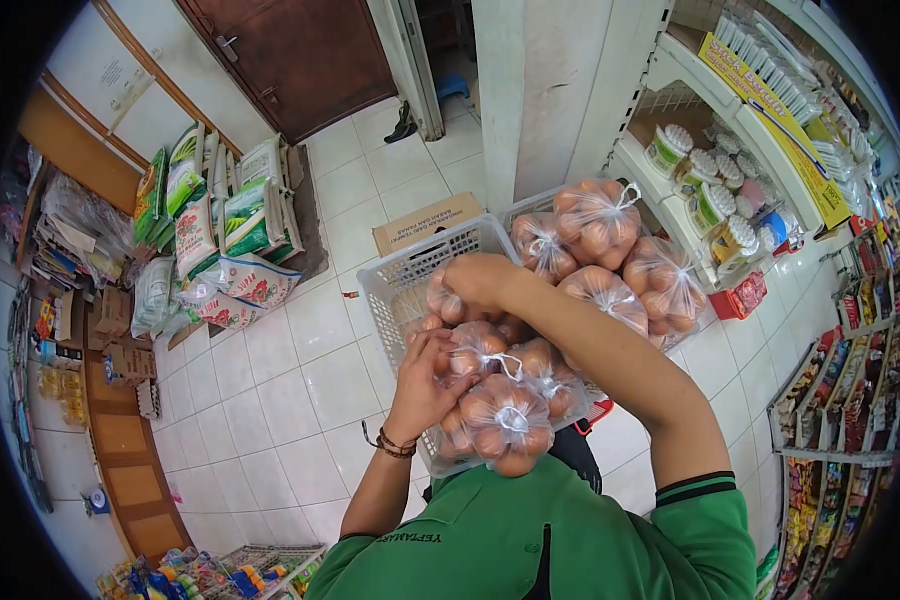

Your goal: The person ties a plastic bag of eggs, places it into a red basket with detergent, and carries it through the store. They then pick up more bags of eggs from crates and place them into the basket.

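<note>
Clear plastic bags of brown eggs fill a white slatted crate (378,290) in front of me. My right hand (478,282) reaches across to the crate's far left part, its fingers closed on a bag of eggs (444,303); its fingertips are partly hidden. Nearer to me, my left hand (425,380), with a beaded bracelet at the wrist, grips the left side of another tied bag of eggs (480,350) between thumb and fingers. Closest to my body lies a bag with a white knot (507,420). More egg bags (597,222) are piled to the right.
A cardboard box (425,222) lies behind the crate. Sacks (235,215) stand on the floor at left. Shelves with cotton-bud tubs (710,205) rise at right, above a red box (740,296). Snack racks (835,400) line the far right. A brown door (290,60) is at the back.
</note>
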